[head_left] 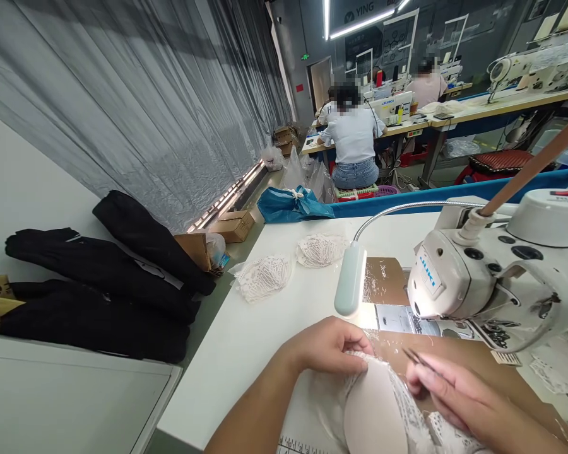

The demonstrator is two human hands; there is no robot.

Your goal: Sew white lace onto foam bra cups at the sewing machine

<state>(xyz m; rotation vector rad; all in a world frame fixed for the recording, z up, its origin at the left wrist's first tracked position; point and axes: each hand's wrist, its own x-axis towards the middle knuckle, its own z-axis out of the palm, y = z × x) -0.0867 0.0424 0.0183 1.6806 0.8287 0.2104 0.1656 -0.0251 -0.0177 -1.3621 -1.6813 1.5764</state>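
My left hand [334, 345] pinches the upper edge of a white lace bra cup [376, 403], its smooth beige pad facing up and lace along its rim. To the right of the cup, my right hand [447, 391] is closed on a pair of tweezers [419, 358], the tips pointing up and left, apart from the cup. More white lace [449, 435] lies below my right hand. Just beyond both hands stands a white sewing machine [447, 271] with a metal plate [400, 318] at its base.
Two lace cups [265, 276] lie further back on the white table. A lamp [351, 280] on a bendy neck hangs beside the machine head. Black garments [108, 284] rest at the left. Ahead, a person in a white shirt [355, 135] sits at another sewing table.
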